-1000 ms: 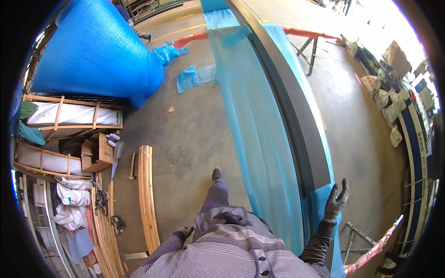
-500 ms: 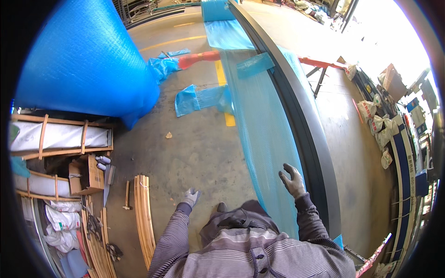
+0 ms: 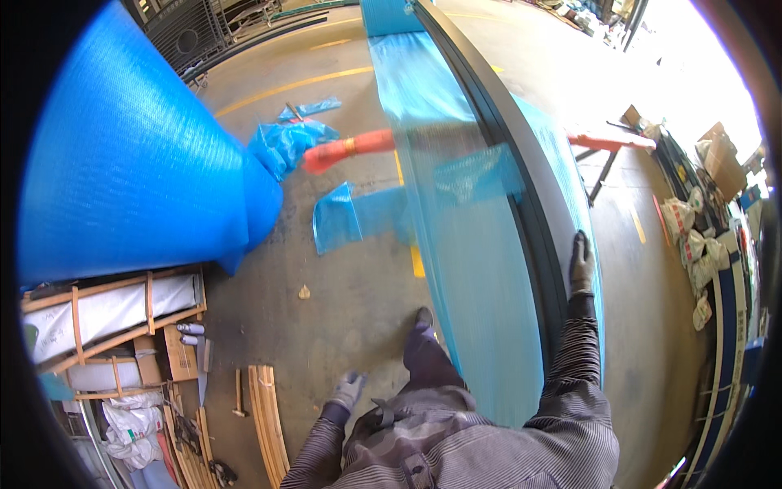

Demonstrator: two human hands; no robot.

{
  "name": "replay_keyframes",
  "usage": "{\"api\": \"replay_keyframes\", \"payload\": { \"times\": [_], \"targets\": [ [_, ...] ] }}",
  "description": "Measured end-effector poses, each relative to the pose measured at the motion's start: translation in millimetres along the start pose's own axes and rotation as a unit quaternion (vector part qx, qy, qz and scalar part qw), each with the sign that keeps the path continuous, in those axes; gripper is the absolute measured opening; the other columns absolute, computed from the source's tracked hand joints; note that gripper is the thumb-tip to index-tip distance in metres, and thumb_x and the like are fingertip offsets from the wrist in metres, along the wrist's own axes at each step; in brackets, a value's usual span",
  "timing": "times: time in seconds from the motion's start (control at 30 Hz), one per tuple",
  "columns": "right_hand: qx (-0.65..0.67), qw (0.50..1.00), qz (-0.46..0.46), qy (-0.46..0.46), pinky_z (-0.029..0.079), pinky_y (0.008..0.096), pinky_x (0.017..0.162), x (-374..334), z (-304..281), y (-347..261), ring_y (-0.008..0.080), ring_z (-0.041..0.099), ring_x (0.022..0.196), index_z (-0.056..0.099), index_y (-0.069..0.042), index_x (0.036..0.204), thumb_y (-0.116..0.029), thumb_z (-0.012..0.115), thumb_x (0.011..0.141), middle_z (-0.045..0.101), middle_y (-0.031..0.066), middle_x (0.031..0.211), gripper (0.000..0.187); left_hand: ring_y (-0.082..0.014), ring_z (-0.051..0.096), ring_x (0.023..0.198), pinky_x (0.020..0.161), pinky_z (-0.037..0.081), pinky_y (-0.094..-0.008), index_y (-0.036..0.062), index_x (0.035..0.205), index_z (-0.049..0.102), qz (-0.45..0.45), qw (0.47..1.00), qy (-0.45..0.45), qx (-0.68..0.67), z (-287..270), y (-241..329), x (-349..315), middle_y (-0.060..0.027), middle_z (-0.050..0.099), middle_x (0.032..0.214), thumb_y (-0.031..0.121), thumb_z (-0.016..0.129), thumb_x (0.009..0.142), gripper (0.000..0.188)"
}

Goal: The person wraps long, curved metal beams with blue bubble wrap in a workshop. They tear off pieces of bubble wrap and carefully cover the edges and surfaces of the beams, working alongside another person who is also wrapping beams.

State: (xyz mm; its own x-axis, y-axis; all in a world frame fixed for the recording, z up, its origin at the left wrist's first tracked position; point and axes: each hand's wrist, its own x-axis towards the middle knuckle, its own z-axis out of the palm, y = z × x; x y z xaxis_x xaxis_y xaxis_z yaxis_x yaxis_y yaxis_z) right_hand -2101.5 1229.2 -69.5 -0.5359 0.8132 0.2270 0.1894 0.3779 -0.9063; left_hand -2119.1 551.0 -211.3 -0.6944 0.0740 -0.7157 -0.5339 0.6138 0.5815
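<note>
A long dark grey metal profile (image 3: 538, 204) runs from far to near, resting on a sheet of translucent blue bubble wrap (image 3: 481, 269). My right hand (image 3: 582, 262), in a grey glove, lies along the profile's right side with its fingers stretched out. Low over the floor hangs my left hand (image 3: 348, 391), gloved too, holding nothing, its fingers loosely apart. A folded strip of bubble wrap (image 3: 472, 175) lies across the sheet and reaches the profile.
Red-wrapped trestle supports (image 3: 350, 151) carry the profile. At left stand a huge blue bubble-wrap roll (image 3: 138, 163) and wood-framed packages (image 3: 114, 314). A hammer (image 3: 239, 391) and wooden strips (image 3: 265, 420) lie on the floor. Sacks (image 3: 680, 220) and long panels (image 3: 725, 326) line the right.
My right hand has moved from above the bubble wrap onto the profile's right side. The view has shifted forward and one foot has stepped ahead. My left hand stays low and free.
</note>
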Motion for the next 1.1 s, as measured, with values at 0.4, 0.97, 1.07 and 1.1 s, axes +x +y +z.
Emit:
{"api": "replay_keyframes", "payload": {
  "times": [0.4, 0.97, 1.07, 1.1],
  "targets": [
    [0.180, 0.869, 0.440, -0.139, 0.040, 0.0310, 0.108, 132.6, 27.5, 65.0, 0.0192, 0.053, 0.123, 0.053, 0.000, 0.141, -0.045, 0.045, 0.106, 0.058, 0.0113, 0.136, 0.057, -0.0428, 0.026, 0.148, 0.122, 0.025, -0.0455, -0.0013, 0.158, 0.014, 0.074, 0.938, -0.336, 0.044, 325.0, 506.2, 136.7, -0.0297, 0.027, 0.158, 0.084, 0.057, 0.075, 0.126],
    [0.010, 0.901, 0.368, -0.229, 0.042, 0.0317, 0.106, 138.0, 14.1, 38.5, 0.0243, 0.058, 0.121, 0.053, 0.001, 0.140, -0.055, 0.049, 0.101, 0.060, 0.0151, 0.136, 0.069, -0.0438, 0.004, 0.152, 0.124, 0.010, -0.0487, -0.0147, 0.152, -0.001, 0.134, 0.904, -0.407, 0.006, 421.7, 474.9, 176.2, -0.0318, 0.005, 0.162, 0.087, 0.060, 0.071, 0.144],
    [-0.202, 0.911, 0.299, -0.199, 0.045, 0.0364, 0.104, 139.9, 34.5, 1.8, 0.0320, 0.056, 0.126, 0.058, 0.001, 0.133, -0.041, 0.055, 0.099, 0.059, 0.0228, 0.136, 0.054, -0.0323, 0.027, 0.147, 0.111, 0.037, -0.0421, 0.0001, 0.159, 0.001, 0.076, 0.870, -0.486, -0.044, 371.4, 498.2, 176.8, -0.0205, 0.022, 0.162, 0.082, 0.061, 0.076, 0.131],
    [-0.251, 0.939, 0.184, -0.148, 0.046, 0.0412, 0.103, 133.6, 42.9, -15.0, 0.0366, 0.055, 0.126, 0.064, 0.000, 0.124, -0.027, 0.061, 0.096, 0.060, 0.0230, 0.130, 0.039, -0.0299, 0.031, 0.146, 0.105, 0.044, -0.0392, 0.0013, 0.159, 0.007, 0.078, 0.858, -0.505, -0.050, 353.2, 508.8, 178.7, -0.0184, 0.027, 0.161, 0.080, 0.062, 0.077, 0.126]
  ]
}}
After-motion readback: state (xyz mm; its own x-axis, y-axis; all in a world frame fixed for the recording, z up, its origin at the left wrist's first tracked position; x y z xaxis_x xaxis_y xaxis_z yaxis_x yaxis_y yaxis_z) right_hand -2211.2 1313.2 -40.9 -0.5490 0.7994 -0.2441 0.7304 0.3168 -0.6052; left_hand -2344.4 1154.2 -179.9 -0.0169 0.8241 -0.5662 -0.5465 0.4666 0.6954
